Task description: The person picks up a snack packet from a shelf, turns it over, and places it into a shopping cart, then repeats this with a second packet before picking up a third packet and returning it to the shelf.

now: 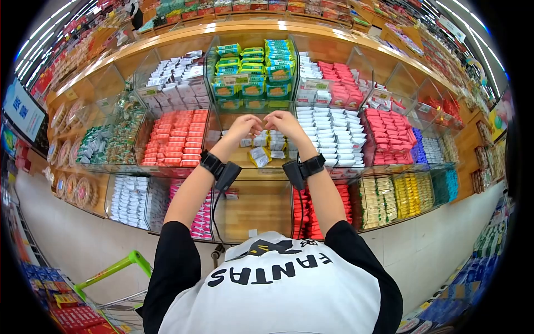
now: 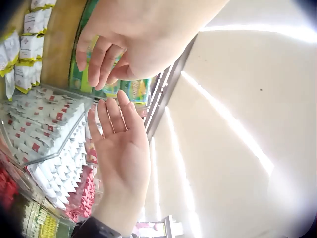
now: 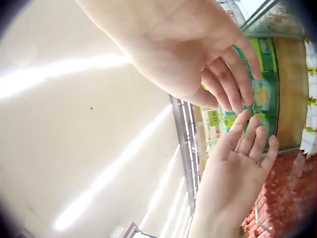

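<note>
1. Head: left hand [image 1: 243, 128] and right hand [image 1: 283, 124], loosely bent and empty, hover nearer than the green packs [image 1: 253, 68]; yellow-edged packets [image 1: 260, 157] lie there too.
2. Left wrist: both relaxed before the green packs; looseness suits gentle handling.
3. Right wrist: fingertips near; leaving a gap should avoid bumping.

1. At the bottom centre of the head view, a white shirt [image 1: 267, 303] is showing bold black capitals, upside down, reading "FANTAS".
2. At the left edge there, a blue panel [image 1: 25, 108] is displaying a square code.
3. At the upper right there, a hanging sign [image 1: 451, 29] is carrying print too small to read.
4. Right of centre in the right wrist view, a price label [image 3: 212, 124] is bearing a barcode and blurred figures on green.
5. At the upper left of the left wrist view, white-and-yellow packets [image 2: 31, 47] are carrying illegible print.
</note>
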A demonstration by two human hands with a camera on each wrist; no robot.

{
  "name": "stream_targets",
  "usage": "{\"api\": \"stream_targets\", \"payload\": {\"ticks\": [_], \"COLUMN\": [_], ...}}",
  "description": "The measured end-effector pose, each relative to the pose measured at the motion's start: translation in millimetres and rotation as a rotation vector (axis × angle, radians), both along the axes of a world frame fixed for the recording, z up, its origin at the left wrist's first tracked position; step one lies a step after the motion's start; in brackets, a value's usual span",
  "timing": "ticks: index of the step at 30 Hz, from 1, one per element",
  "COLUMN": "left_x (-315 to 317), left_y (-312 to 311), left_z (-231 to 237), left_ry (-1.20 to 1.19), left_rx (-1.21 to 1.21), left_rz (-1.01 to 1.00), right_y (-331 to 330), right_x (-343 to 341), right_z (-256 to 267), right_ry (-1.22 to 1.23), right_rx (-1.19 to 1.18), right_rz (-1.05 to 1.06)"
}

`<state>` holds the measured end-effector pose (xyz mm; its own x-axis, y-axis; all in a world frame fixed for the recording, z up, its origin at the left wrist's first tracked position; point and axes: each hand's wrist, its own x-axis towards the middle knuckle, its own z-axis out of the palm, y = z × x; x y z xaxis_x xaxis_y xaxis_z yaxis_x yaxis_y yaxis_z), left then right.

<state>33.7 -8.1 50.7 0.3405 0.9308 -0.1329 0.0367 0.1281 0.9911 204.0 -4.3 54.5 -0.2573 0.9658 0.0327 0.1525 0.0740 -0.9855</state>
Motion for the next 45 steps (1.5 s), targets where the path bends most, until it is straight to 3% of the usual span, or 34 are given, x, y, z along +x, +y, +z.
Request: {"api": "stream_targets", "payload": {"ticks": [2, 8, 10, 15, 18, 20, 21, 23, 26, 29, 35, 37, 39, 41, 45], "left_x": [1, -1, -3, -13, -15, -13, -11, -6, 0, 6, 16, 18, 24, 28, 33], "left_y": [15, 49, 54, 49, 65, 76, 77, 78, 93, 68, 84, 82, 79, 76, 76], "left_z": [-23, -81, -93, -115, -155, -177, -175, -167, -193, -173, -223, -212, -193, -175, -182], "left_ry": [-0.018, 0.015, 0.147, 0.124, 0.088, 0.328, 0.33, 0.474, 0.447, 0.391, 0.5, 0.522, 0.634, 0.738, 0.93], "left_rx": [-0.166, -0.372, -0.55, -0.541, -0.531, -0.514, -0.516, -0.539, -0.623, -0.447, -0.319, -0.295, -0.229, -0.157, 0.023], "left_rz": [0.027, 0.115, 0.176, 0.156, 0.162, 0.192, 0.186, 0.033, -0.084, 0.009, -0.096, -0.107, -0.349, -0.459, -0.759], "right_y": [8, 22, 25, 32, 32, 29, 31, 40, 32, 28, 28, 28, 25, 21, 20], "right_x": [0, -3, -2, -6, -8, -9, -7, 0, -3, -10, -10, -11, -9, -11, -11], "right_z": [-11, -60, -77, -122, -143, -149, -158, -181, -170, -172, -183, -184, -182, -169, -166], "right_ry": [-0.053, -0.076, -0.06, 0.02, 0.038, 0.107, 0.109, 0.126, 0.12, 0.077, 0.005, 0.027, 0.104, 0.08, 0.099], "right_rx": [-0.14, -0.444, -0.477, -0.635, -0.681, -0.767, -0.769, -0.87, -0.766, -0.778, -0.921, -0.927, -0.904, -0.91, -0.916], "right_rz": [0.037, -0.064, -0.056, -0.124, -0.169, -0.257, -0.263, -0.126, -0.218, -0.342, -0.282, -0.29, -0.278, -0.303, -0.338]}}
